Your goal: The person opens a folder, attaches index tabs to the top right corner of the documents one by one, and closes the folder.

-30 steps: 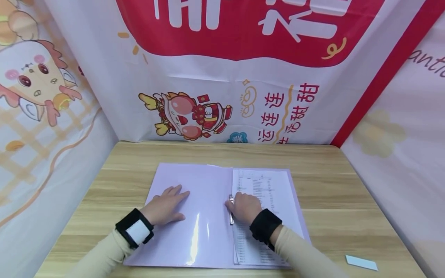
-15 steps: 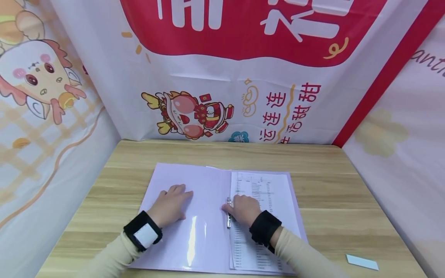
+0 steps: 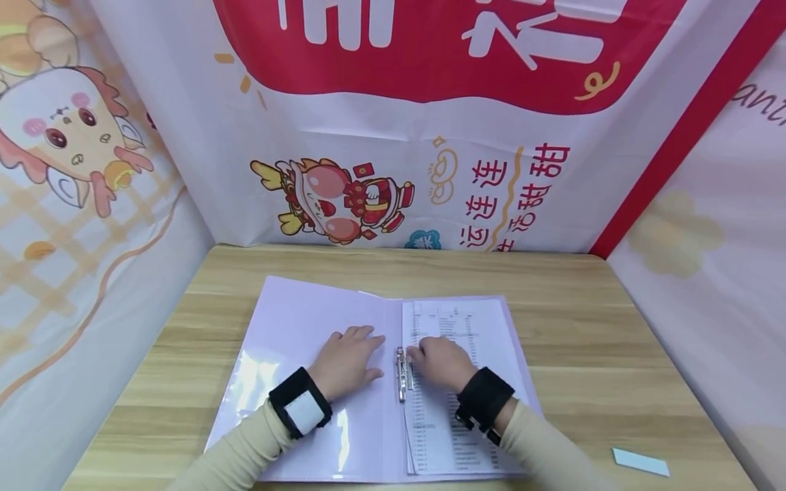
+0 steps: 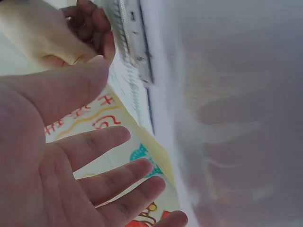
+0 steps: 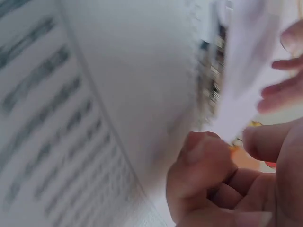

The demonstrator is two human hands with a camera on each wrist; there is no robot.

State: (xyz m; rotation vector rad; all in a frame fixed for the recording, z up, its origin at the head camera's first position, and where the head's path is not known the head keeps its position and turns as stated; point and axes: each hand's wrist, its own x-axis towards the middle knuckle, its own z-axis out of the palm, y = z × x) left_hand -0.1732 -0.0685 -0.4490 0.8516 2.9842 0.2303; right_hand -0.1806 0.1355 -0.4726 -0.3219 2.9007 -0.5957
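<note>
Lilac folder [image 3: 368, 440]: unfolded on the wooden table [image 3: 595, 327] in front of you, glare streaking its glossy left cover.
Printed papers [image 3: 454, 436]: stacked on the folder's right side, with columns of small text too fine to read.
Metal clip [image 3: 401, 375]: near the folder's spine, at the papers' left edge, with a narrow metal bar [image 3: 411, 377] just to its right.
Left hand [image 3: 346, 361]: yours is over the left cover, fingers spread and thumb held apart, just beside the clip.
Right hand [image 3: 445, 361]: yours is above the papers at the clip's right, fingers curled in; you cannot tell from these views whether they pinch the bar.
Wrists: a black strap [image 3: 301, 404] with a white patch on your left, another black strap [image 3: 485, 402] on your right, beige sleeves behind both.
Pale blue strip [image 3: 641, 462]: on the table to the folder's right, well apart from your hands.
Backdrop cloth [image 3: 233, 150]: white and red, with Chinese characters and a sideways cartoon figure, hanging behind the table.
</note>
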